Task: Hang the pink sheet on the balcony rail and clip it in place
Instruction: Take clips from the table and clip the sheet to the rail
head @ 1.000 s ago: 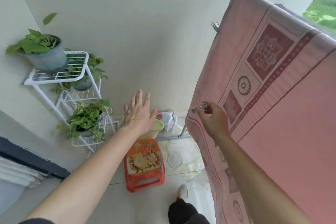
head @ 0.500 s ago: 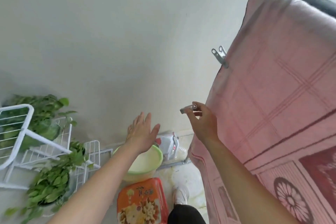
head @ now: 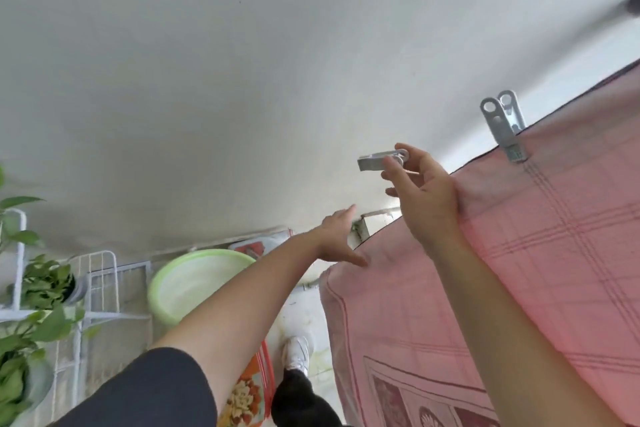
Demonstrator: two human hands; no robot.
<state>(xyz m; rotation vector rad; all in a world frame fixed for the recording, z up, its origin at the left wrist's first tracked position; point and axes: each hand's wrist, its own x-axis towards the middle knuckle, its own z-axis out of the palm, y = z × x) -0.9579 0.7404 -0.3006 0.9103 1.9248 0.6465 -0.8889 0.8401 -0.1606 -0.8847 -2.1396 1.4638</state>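
The pink sheet (head: 519, 253) with a dark red pattern hangs down the right side of the view, over a rail that is hidden under it. A metal clip (head: 504, 125) is fastened on its upper edge. My right hand (head: 426, 194) holds a second metal clip (head: 379, 160) between thumb and fingers, just left of the sheet's edge. My left hand (head: 337, 236) reaches forward with fingers apart, its thumb touching the sheet's lower left edge; it holds nothing.
A plain wall fills the upper view. Below stand a green basin (head: 194, 284), an orange stool (head: 249, 392), and a white wire plant rack (head: 100, 288) with leafy plants (head: 38, 288) at the left. My white shoe (head: 296, 354) is on the floor.
The view has tilted up and closer to the sheet's top edge. My right hand has risen with the clip. My left hand has moved right to touch the sheet's edge.
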